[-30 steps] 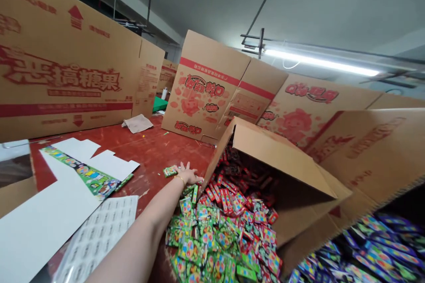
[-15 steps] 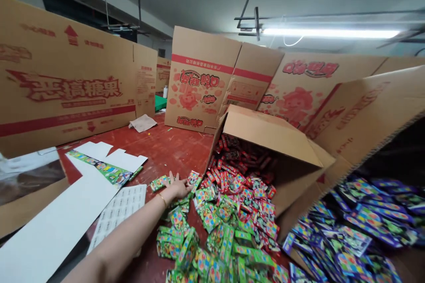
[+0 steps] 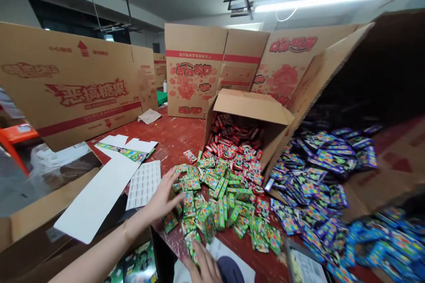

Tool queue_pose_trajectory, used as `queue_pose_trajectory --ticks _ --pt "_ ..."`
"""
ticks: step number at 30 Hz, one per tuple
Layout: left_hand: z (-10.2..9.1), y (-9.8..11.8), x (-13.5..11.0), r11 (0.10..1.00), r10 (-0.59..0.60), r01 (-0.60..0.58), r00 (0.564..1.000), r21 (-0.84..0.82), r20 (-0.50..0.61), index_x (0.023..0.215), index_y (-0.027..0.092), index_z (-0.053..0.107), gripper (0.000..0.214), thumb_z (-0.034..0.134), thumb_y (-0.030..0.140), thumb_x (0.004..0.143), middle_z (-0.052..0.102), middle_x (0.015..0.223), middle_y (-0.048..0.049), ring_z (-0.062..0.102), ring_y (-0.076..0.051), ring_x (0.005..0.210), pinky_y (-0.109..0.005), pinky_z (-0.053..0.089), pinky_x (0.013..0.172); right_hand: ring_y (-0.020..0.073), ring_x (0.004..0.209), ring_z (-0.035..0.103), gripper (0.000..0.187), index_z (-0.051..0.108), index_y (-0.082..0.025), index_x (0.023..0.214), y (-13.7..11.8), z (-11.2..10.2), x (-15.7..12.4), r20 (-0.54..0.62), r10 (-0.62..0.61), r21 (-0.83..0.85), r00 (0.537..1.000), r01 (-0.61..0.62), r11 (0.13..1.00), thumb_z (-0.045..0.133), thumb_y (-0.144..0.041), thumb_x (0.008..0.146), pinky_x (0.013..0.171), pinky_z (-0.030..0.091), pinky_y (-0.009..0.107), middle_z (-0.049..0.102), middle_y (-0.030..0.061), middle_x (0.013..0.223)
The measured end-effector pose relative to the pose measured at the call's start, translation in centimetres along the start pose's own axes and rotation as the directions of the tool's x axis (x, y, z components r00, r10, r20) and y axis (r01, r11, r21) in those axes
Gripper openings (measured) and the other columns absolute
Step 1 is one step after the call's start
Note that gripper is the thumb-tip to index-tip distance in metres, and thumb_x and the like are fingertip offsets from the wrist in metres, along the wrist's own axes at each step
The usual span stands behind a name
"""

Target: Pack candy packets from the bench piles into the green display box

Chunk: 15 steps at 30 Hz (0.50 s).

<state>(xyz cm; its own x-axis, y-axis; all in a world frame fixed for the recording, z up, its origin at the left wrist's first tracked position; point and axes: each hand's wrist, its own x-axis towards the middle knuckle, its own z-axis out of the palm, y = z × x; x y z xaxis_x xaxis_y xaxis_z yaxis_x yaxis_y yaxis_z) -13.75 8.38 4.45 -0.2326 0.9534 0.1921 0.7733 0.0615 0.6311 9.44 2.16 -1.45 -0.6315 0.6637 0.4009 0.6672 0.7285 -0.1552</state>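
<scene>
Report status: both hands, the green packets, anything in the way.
Left hand open, beside green packets. Right hand at their near edge, grip unclear. Green packets heaped loose, red packets adjoining. No obstruction visible between left hand and green packets.

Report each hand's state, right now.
Left hand: open, at the edge of the green packets.
Right hand: partly cut off at the picture's bottom; whether open, closed or holding anything cannot be told.

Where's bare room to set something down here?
Bare red tabletop lies between the grey scrap, white die-cut card and carton of red packets. Crowded: nearer, green candy packets spread beside the left hand and right hand; rightward, purple packets.
</scene>
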Motion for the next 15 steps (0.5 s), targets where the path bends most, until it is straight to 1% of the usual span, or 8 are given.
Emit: queue_pose_trajectory --ticks 2,3,4,6,8,9,12,15 --pt "0.2 -2.9 -4.8 0.994 0.108 -0.107 0.993 -0.022 0.046 0.142 0.034 0.032 0.096 0.075 0.055 0.059 0.028 0.153 -0.0066 0.024 -0.036 0.139 -0.051 0.025 0.113 0.0304 0.106 0.061 0.039 0.06 -0.028 0.117 -0.6 1.1 0.9 0.056 0.064 -0.044 0.996 -0.062 0.997 0.062 -0.024 0.078 0.083 0.051 0.039 0.062 0.0092 0.124" --pt "0.8 -4.1 -6.6 0.992 0.127 -0.126 0.99 -0.032 0.062 0.143 0.034 0.029 0.101 0.077 0.053 0.056 0.025 0.154 -0.0063 0.021 -0.036 0.14 -0.052 0.024 0.113 0.0316 0.106 0.06 0.045 0.057 -0.026 0.122 -0.9 1.4 1.4 0.072 0.105 -0.061 0.992 -0.1 0.993 0.062 -0.023 0.077 0.083 0.051 0.041 0.06 0.0117 0.127" --pt "1.7 -5.0 -8.0 0.991 0.134 -0.131 0.988 -0.04 0.078 0.144 0.035 0.027 0.1 0.077 0.05 0.059 0.022 0.155 -0.0059 0.018 -0.036 0.141 -0.053 0.023 0.113 0.0323 0.107 0.059 0.049 0.054 -0.024 0.125 -1.2 1.5 1.9 0.084 0.138 -0.075 0.987 -0.132 0.988 0.062 -0.021 0.077 0.083 0.05 0.042 0.057 0.0137 0.129" --pt "3.6 -5.7 -9.3 0.984 0.167 -0.158 0.979 -0.086 0.119 0.145 0.036 0.023 0.089 0.07 0.046 0.07 0.014 0.157 -0.0049 0.012 -0.033 0.142 -0.052 0.022 0.114 0.0328 0.111 0.056 0.057 0.051 -0.022 0.129 -1.6 1.5 2.8 0.114 0.175 -0.079 0.978 -0.166 0.983 0.063 -0.015 0.074 0.086 0.049 0.042 0.053 0.0147 0.132" --pt "5.3 -5.3 -8.8 0.969 0.219 -0.196 0.964 -0.152 0.15 0.146 0.035 0.019 0.081 0.062 0.045 0.078 0.004 0.158 -0.0052 0.006 -0.03 0.143 -0.05 0.02 0.114 0.0326 0.115 0.053 0.061 0.052 -0.024 0.127 -1.4 1.2 3.4 0.173 0.167 -0.027 0.971 -0.165 0.986 0.065 -0.01 0.069 0.089 0.048 0.042 0.051 0.0127 0.134" --pt "6.0 -4.8 -8.2 0.96 0.241 -0.212 0.957 -0.181 0.158 0.146 0.034 0.017 0.083 0.062 0.047 0.078 0.0 0.158 -0.0065 0.002 -0.029 0.143 -0.05 0.019 0.114 0.0317 0.117 0.052 0.059 0.054 -0.025 0.125 -1.0 1.0 3.7 0.203 0.15 0.015 0.968 -0.157 0.988 0.065 -0.009 0.068 0.091 0.047 0.04 0.051 0.0112 0.134" --pt "7.3 -3.1 -5.7 0.944 0.274 -0.238 0.951 -0.229 0.144 0.147 0.029 0.012 0.108 0.073 0.057 0.063 -0.01 0.157 -0.0119 -0.01 -0.033 0.141 -0.055 0.015 0.113 0.0268 0.12 0.051 0.052 0.058 -0.024 0.119 0.9 -0.2 4.3 0.248 0.114 0.116 0.962 -0.147 0.982 0.058 -0.005 0.07 0.097 0.043 0.036 0.051 0.009 0.133" --pt "8.0 -2.0 -3.6 0.934 0.283 -0.256 0.956 -0.25 0.082 0.147 0.026 0.013 0.125 0.08 0.062 0.047 -0.012 0.156 -0.0161 -0.017 -0.036 0.139 -0.06 0.012 0.111 0.0253 0.122 0.049 0.051 0.058 -0.022 0.118 2.3 -1.8 5.0 0.25 0.123 0.113 0.96 -0.155 0.981 0.051 -0.001 0.073 0.1 0.04 0.035 0.049 0.0092 0.135"
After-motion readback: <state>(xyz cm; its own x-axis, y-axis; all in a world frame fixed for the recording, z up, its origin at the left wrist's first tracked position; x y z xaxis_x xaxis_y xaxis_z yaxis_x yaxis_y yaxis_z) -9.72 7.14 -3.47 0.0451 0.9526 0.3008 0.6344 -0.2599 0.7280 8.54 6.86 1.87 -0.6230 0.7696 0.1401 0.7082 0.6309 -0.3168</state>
